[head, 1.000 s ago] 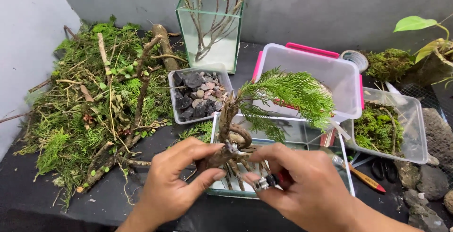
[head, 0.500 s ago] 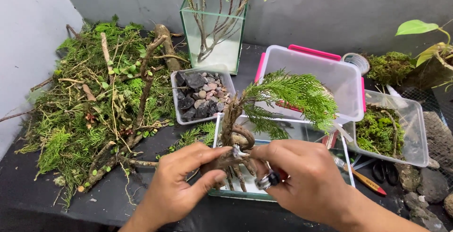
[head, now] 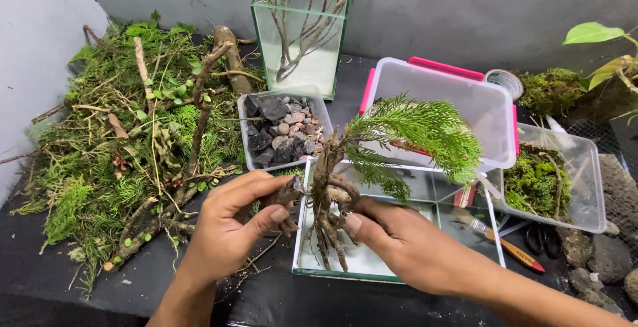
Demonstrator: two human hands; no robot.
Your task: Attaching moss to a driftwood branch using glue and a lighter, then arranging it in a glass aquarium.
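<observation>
Bonsai tree (head: 332, 181) stands upright, roots down over the glass tray (head: 399, 275), foliage leaning right. I see my left hand (head: 229, 227) and right hand (head: 399, 244) pinching its gnarled brown roots.

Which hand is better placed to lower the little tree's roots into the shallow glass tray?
Probably the right hand: it grips the tree low at the roots, directly over the glass tray. The left hand pinches from outside the rim.
</observation>
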